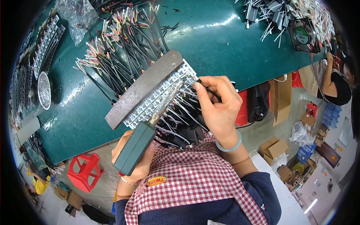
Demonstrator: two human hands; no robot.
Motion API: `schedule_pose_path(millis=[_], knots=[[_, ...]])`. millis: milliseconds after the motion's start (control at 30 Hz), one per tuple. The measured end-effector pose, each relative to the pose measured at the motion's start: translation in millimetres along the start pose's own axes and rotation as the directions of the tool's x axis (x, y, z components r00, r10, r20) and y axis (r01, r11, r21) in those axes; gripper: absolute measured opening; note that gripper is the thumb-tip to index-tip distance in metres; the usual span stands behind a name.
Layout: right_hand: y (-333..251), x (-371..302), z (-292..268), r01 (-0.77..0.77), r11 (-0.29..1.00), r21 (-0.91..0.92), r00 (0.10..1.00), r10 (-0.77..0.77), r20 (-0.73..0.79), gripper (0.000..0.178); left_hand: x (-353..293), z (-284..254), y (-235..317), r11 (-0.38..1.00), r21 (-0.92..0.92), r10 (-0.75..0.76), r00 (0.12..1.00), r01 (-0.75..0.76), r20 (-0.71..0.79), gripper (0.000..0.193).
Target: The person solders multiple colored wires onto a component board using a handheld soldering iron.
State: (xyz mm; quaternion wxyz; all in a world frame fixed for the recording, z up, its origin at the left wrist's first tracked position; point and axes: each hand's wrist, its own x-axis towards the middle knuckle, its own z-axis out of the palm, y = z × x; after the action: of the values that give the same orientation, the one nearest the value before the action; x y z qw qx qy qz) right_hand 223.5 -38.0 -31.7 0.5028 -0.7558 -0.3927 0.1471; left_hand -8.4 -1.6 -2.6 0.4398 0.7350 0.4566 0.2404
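My left hand is wrapped round the green handle of a soldering iron. Its metal shaft slants up to the right across a strip of small white circuit boards, and the tip is close to my right fingertips. With thumb and forefinger my right hand pinches a black cable at the strip's right end. A curved grey metal bar lies along the strip's far side. White wires and black plastic boxes hang along its near side, over a checked apron.
Bundled black cables with stripped ends cover the green table behind the bar. A silvery oval dish stands left, a fan far right. Below are a red stool and cardboard boxes. Another person works at the right.
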Motion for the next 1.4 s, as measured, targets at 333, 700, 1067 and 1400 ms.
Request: schedule_pose_path(millis=[333, 700, 1067, 1400], knots=[[1, -1, 3, 0.179, 0.968, -0.174, 0.981, -0.188, -0.038, 0.021, 14, 3, 7, 0.978, 0.079, 0.191, 0.981, -0.192, 0.017, 0.025], [5, -1, 4, 0.286, 0.927, -0.241, 0.953, -0.301, -0.028, 0.026, 20, 7, 10, 0.965, 0.081, 0.253, 0.967, -0.251, -0.010, 0.024], [5, -3, 3, 0.300, 0.916, -0.266, 0.949, -0.314, -0.011, 0.027, -4, -6, -5, 0.989, 0.118, 0.101, 0.989, -0.088, -0.108, 0.027], [5, -1, 6, 0.278, 0.925, -0.258, 0.954, -0.297, -0.036, 0.024, 12, -66, -10, 0.950, -0.057, 0.188, 0.707, -0.307, -0.681, 0.032]])
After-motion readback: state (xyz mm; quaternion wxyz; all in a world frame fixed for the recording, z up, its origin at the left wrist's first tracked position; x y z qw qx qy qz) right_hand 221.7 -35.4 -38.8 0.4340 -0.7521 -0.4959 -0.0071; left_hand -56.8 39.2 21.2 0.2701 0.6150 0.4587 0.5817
